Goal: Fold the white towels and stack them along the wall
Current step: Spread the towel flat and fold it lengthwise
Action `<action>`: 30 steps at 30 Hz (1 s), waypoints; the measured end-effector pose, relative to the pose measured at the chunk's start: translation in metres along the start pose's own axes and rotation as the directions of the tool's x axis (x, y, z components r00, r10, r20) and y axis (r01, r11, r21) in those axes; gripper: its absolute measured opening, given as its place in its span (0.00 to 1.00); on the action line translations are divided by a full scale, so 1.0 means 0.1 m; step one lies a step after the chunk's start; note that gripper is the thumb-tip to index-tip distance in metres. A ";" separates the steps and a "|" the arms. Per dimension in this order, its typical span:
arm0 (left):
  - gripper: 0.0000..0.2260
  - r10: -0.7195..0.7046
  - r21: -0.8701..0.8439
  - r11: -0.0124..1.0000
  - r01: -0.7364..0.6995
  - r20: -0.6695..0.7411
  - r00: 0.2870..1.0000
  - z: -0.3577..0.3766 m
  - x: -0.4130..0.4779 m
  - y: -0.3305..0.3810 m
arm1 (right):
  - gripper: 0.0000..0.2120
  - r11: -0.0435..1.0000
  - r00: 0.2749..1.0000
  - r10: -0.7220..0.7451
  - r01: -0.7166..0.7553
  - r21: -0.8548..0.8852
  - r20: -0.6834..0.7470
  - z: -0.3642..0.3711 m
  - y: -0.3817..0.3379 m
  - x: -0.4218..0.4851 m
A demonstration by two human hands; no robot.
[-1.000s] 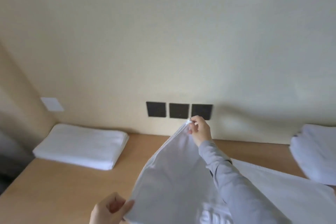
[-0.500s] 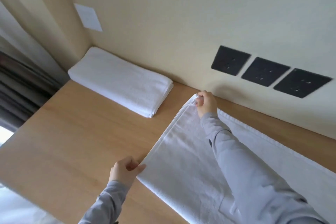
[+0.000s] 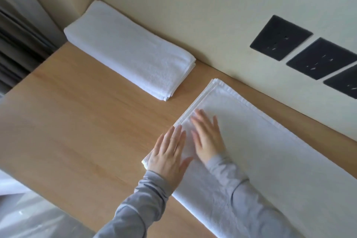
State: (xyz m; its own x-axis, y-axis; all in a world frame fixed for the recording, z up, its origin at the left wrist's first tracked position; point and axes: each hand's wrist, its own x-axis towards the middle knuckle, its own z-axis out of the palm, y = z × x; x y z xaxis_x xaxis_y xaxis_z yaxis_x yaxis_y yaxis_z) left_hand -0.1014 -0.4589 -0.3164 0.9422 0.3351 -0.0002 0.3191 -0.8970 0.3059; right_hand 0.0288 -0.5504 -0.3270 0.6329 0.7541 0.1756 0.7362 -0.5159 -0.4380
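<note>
Towel (image 3: pixel 270 150): white, doubled over, lying flat on the table (image 3: pixel 77 121), running from the centre of the view toward 4 o'clock. Its long far edge is running parallel to the wall (image 3: pixel 193 6), near it but apart.

Left hand (image 3: pixel 170 157): lying palm-down on the towel's near end corner, fingers straight and close together, thumb angling out; gripping nothing.

Right hand (image 3: pixel 207 137): pressing flat on the towel at 1 o'clock of the left hand, just beside it, fingers straight and slightly spread; gripping nothing.

Stack (image 3: pixel 131 50): folded white towels, lying along the wall at 10 o'clock of the hands, well apart from the towel.

Sockets (image 3: pixel 280 37): three black plates, sitting on the wall at 2 o'clock.

Curtain (image 3: pixel 19 44): hanging at 9 o'clock, beyond the table's end.
</note>
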 end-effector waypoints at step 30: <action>0.27 0.039 0.033 0.999 -0.043 0.108 0.993 0.11 0.05 0.20 | 0.21 0.981 0.984 0.174 -0.171 0.087 -0.026 -0.03 -0.33 -0.63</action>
State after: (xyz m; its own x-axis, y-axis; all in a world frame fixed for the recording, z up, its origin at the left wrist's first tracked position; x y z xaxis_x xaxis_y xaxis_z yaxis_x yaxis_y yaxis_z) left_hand -0.0889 -0.4784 -0.3211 0.9596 0.2665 -0.0907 0.2813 -0.9197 0.2740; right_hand -0.0346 -0.5819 -0.3208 0.7574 0.6419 0.1196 0.5934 -0.6002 -0.5363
